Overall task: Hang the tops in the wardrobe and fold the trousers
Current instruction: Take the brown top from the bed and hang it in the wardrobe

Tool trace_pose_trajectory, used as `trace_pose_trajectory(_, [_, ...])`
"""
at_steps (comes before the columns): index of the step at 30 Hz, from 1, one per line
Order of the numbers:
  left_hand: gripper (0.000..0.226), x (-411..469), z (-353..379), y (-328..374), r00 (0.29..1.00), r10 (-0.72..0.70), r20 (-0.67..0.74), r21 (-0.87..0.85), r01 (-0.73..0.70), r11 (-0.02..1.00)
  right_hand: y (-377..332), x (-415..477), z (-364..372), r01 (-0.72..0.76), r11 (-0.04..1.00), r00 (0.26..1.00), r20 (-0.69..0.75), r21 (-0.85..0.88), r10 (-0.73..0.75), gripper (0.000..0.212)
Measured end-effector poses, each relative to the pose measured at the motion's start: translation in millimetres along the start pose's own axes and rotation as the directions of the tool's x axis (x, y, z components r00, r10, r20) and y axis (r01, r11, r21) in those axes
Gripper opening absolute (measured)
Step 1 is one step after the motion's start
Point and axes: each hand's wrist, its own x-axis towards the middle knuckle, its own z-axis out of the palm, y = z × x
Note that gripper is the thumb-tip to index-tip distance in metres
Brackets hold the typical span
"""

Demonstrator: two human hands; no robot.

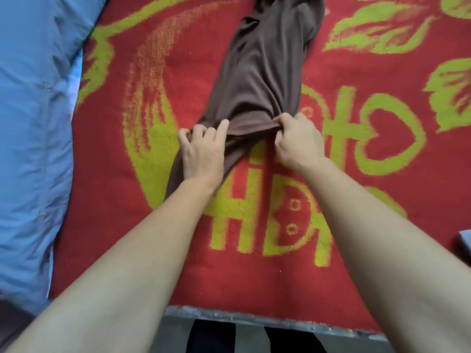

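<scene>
A pair of brown trousers (262, 72) lies lengthwise on a red blanket (127, 225) with yellow-green patterns, running from the top centre down toward me. A folded hem edge of the cloth crosses between my hands. My left hand (201, 151) pinches the left end of that edge, fingers curled into the fabric. My right hand (298, 138) grips the right end of the same edge, with the cloth bunched under its fingers. A narrower strip of the trousers continues below my left hand, partly hidden by my wrist.
A blue quilt (33, 123) lies along the left side of the bed. The bed's grey front edge (254, 319) runs along the bottom, with my dark-clothed legs below it. A small grey object (465, 240) peeks in at the right edge.
</scene>
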Motion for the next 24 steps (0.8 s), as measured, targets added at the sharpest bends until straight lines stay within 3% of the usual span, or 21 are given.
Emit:
trace_pose_trajectory(2, [0.073,-32.9,-2.5,17.9,1.000,-0.008,0.001,-0.011,0.008,1.000,13.5,-48.2,9.6,-0.005,0.999,0.999,0.033,-0.053,0.007,0.023])
trace_pose_trajectory(5, [0.083,-90.6,-8.9,43.5,0.987,0.063,0.145,-0.047,-0.057,0.997,44.0,-133.3,23.1,-0.036,0.987,0.965,0.253,-0.154,0.074,0.025])
trace_pose_trajectory(8, [0.080,-144.2,-7.6,62.4,0.878,0.149,0.455,-0.091,-0.121,0.988,78.1,-190.3,21.3,-0.120,0.965,0.884,0.417,-0.234,0.211,0.029])
trace_pose_trajectory(10, [0.078,-176.4,-7.9,72.1,0.796,0.158,0.584,-0.113,-0.112,0.987,92.4,-217.8,15.9,-0.154,0.952,0.841,0.470,-0.266,0.267,0.031])
trace_pose_trajectory(15, [0.069,-238.2,-15.5,101.6,0.652,0.153,0.743,-0.180,-0.025,0.983,103.8,-275.7,8.0,-0.143,0.943,0.682,0.661,-0.300,0.314,0.041])
trace_pose_trajectory(18, [0.057,-244.2,-12.2,107.4,0.582,0.205,0.787,-0.221,-0.044,0.974,110.9,-279.3,1.7,-0.091,0.937,0.533,0.779,-0.336,0.331,0.063])
trace_pose_trajectory(19, [0.053,-242.9,-11.8,107.3,0.587,0.229,0.776,-0.229,-0.076,0.970,112.4,-276.3,-0.1,-0.102,0.934,0.521,0.782,-0.341,0.342,0.073])
trace_pose_trajectory(21, [0.051,-236.8,-12.9,106.4,0.682,0.281,0.675,-0.261,-0.136,0.956,112.1,-266.7,-4.7,-0.163,0.933,0.608,0.713,-0.320,0.351,0.088])
trace_pose_trajectory(24, [0.048,-211.4,-15.9,102.4,0.913,0.213,0.349,-0.389,-0.066,0.919,105.5,-242.2,-9.5,-0.200,0.963,0.897,0.360,-0.181,0.255,0.067])
